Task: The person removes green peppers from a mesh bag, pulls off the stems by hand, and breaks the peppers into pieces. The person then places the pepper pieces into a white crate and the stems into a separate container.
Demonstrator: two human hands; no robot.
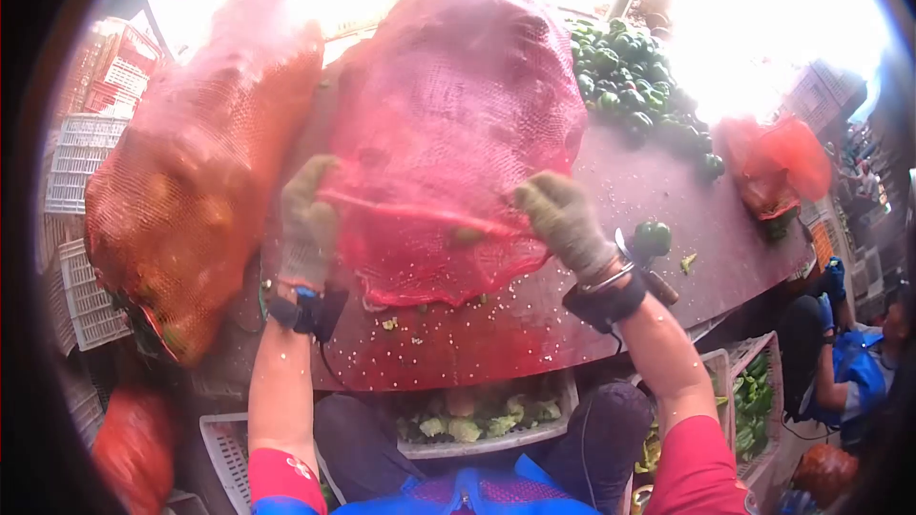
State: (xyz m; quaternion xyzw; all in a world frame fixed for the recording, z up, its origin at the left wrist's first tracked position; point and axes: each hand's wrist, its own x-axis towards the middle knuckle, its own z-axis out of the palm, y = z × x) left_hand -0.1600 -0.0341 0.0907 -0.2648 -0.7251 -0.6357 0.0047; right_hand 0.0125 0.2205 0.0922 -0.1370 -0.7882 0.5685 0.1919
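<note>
A large red mesh sack (pixel 458 114) lies across the table in front of me, its loose edge stretched between my hands. My left hand (pixel 310 215), in a dull knitted glove, is closed on the left end of this edge. On the right end, my right hand (pixel 565 219) is closed too, in a similar glove. What fills the sack is blurred by the mesh. Right beside my right wrist lie a green bell pepper (pixel 652 238) and a brown-handled tool (pixel 661 288), partly hidden by my arm.
A full orange mesh sack (pixel 191 181) leans at the left. Green peppers (pixel 625 76) are heaped at the back right, near a smaller red sack (pixel 775 167). Below the table edge stands a crate of pale green vegetables (pixel 568 415). A person (pixel 849 367) wearing blue gloves is at the far right.
</note>
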